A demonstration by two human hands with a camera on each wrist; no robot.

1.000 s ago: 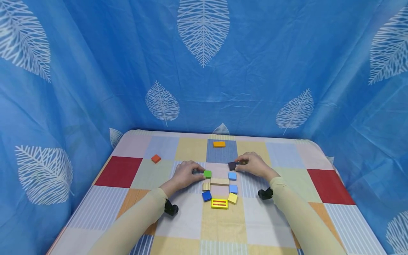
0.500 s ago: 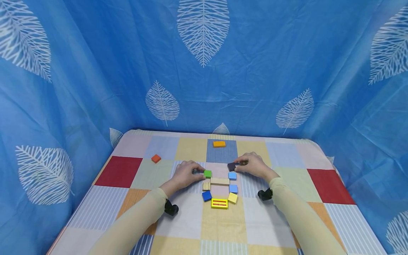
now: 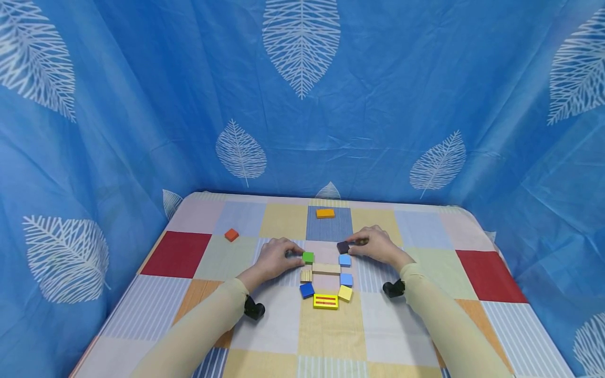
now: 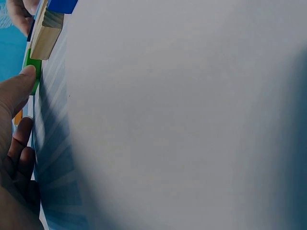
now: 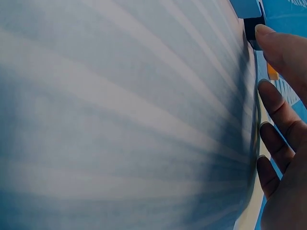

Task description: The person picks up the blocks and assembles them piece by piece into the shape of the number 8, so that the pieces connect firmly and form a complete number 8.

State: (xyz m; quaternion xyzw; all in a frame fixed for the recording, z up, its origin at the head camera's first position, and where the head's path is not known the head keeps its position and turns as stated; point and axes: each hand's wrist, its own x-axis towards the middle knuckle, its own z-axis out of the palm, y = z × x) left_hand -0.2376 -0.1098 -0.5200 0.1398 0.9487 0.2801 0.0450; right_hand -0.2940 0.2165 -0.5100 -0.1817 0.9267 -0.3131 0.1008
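Note:
My left hand [image 3: 276,258] pinches a small green block [image 3: 308,258] between thumb and finger; its thumb lies against the block [image 4: 34,72] in the left wrist view. Opposite it, my right hand [image 3: 375,245] holds a black block [image 3: 343,247] by its right side, just beyond a light blue block [image 3: 344,260]. Between the two sides lies a long plain wooden block [image 3: 326,269]. A ring of blocks continues toward me: a striped wooden block [image 3: 306,276], a dark blue block [image 3: 306,291], a yellow block with red stripes [image 3: 325,302], a yellow block [image 3: 345,293] and another light blue block [image 3: 346,280].
An orange block [image 3: 325,213] lies near the far edge of the table. Off to the left is a red-orange block [image 3: 231,235]. A patchwork cloth [image 3: 331,336] covers the table, and blue curtains [image 3: 378,105] with white leaves hang behind and at both sides.
The black block has shifted slightly left and a little toward me in my right hand. My left hand and the green block stay where they were.

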